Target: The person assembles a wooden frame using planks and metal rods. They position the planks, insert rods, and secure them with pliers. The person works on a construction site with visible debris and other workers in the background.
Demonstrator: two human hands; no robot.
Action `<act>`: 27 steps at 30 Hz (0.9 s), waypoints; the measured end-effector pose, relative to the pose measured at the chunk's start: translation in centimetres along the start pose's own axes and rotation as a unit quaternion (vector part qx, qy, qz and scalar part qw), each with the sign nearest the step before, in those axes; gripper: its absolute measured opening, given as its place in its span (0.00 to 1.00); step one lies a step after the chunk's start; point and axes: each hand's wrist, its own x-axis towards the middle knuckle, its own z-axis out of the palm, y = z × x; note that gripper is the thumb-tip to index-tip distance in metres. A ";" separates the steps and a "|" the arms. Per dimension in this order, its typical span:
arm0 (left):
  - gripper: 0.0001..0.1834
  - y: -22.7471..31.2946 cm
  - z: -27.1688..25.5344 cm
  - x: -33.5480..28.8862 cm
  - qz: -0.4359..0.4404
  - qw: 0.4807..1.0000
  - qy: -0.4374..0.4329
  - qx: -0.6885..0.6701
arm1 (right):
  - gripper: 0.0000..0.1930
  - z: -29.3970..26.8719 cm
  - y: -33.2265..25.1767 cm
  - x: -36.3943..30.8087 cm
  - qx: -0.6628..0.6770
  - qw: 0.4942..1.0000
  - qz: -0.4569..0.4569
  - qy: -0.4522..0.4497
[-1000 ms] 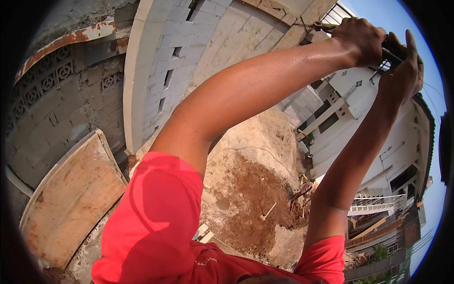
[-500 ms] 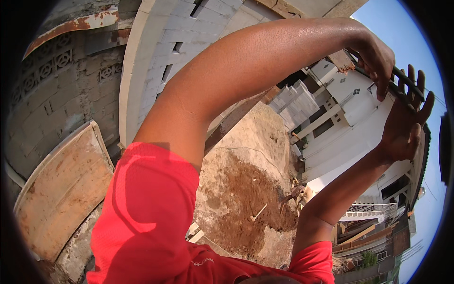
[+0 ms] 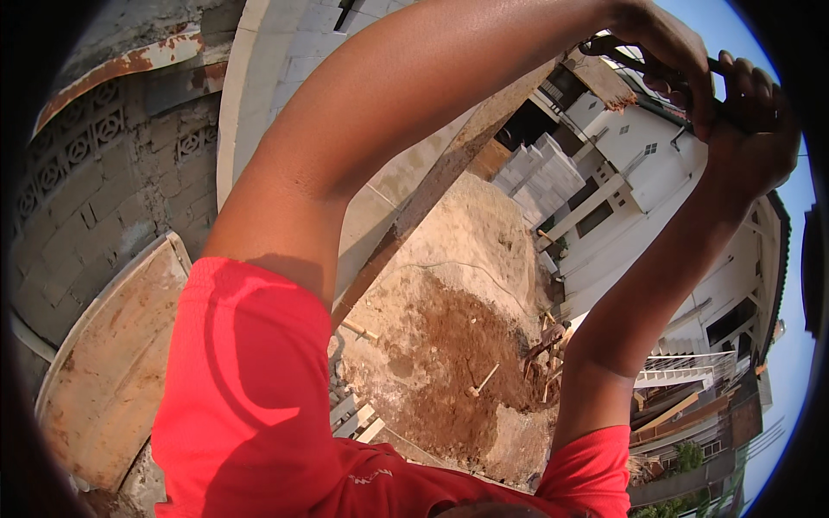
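Both my arms, in short red sleeves, reach up to the upper right, where the hands are close together. My left hand (image 3: 672, 53) bends over a dark tool (image 3: 623, 57) with its fingers curled round it. Beside it, my right hand (image 3: 753, 125) is closed round the same tool, its fingers wrapped over a dark bar. The tool looks like a long two-handled one, such as pincers or cutters, but the hands hide most of it, so its exact kind is unclear.
Below lies dug brown soil (image 3: 458, 345) with a long-handled tool (image 3: 485, 380) on it. A person (image 3: 546, 343) bends there. A concrete ledge (image 3: 414, 216) runs beside my left arm. Stacked grey blocks (image 3: 544, 177), a white building (image 3: 622, 233) and a leaning board (image 3: 112, 371) stand around.
My right hand's fingers were spread against the dark bar and are now closed round it. Both hands have moved upward, and the view has shifted slightly.
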 end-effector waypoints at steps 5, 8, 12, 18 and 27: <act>0.30 2.1 4.1 -2.1 0.087 0.917 0.340 0.189 | 0.12 1.4 0.8 -1.3 -0.046 0.992 -0.050 0.107; 0.27 2.4 7.1 -1.0 0.093 0.804 0.556 0.189 | 0.14 3.2 0.7 -1.7 -0.057 0.989 -0.053 0.128; 0.27 2.1 5.3 -1.4 0.052 0.867 0.425 0.257 | 0.18 6.7 -0.2 -4.7 -0.065 0.986 -0.067 0.135; 0.26 2.2 5.9 -0.8 0.068 0.863 0.436 0.247 | 0.19 -0.4 0.2 -0.3 -0.017 0.995 -0.052 0.081; 0.29 2.1 3.2 0.1 0.014 0.955 0.252 0.157 | 0.06 2.7 1.6 0.8 -0.056 0.941 -0.079 0.323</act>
